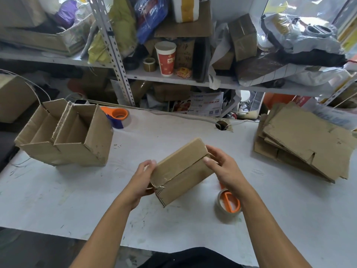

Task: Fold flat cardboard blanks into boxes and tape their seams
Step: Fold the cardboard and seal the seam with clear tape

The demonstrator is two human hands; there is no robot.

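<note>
Box seam pressed down, tape roll waiting

Box [181, 171] sits tilted above the table [77, 200], gripped at its ends by the left hand [142, 178] and right hand [222, 167]. Its taped seam looks finished. Next likely: set it beside the finished boxes [65, 134] and take a blank [307, 140]; tape roll [228, 205] lies near.

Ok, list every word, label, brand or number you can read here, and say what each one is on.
No text here can be read for certain.
Red and white paper cup on the shelf: has a printed emblem, too blurred to read.
Printed leaflet under the shelf: lines of print and small square codes, too small to read.
Brown card behind the cup: handwritten marks, illegible.
Box in both hands: no print visible.
</note>
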